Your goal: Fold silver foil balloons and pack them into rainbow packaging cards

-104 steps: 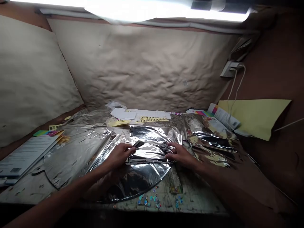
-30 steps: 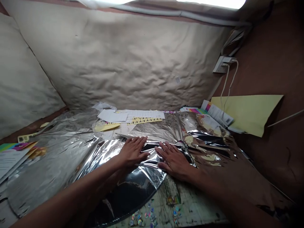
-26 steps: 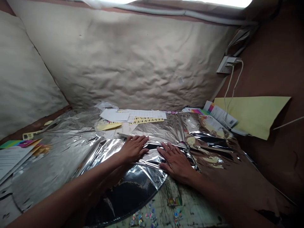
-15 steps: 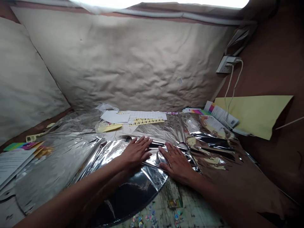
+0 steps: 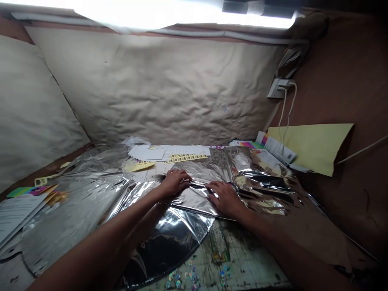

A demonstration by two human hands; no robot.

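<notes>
Okay, left to right: I get printed sheets [image 5: 21, 214], then wrinkled silvery film [image 5: 66, 210]; left hand [image 5: 175, 182] lies on the folded foil [image 5: 197, 200], fingers half-bent, can't tell if it's pinching; foil sits flat mid-bench, between and partly under both hands, a round-edged foil sheet [image 5: 169, 246] showing on its near side; I judge it light, limp, slippery, easily creased, best taken by the folded edges; right hand [image 5: 223, 197] is loosely spread on its right part, gripping nothing visibly; brownish foil [image 5: 269, 202] beyond.
</notes>
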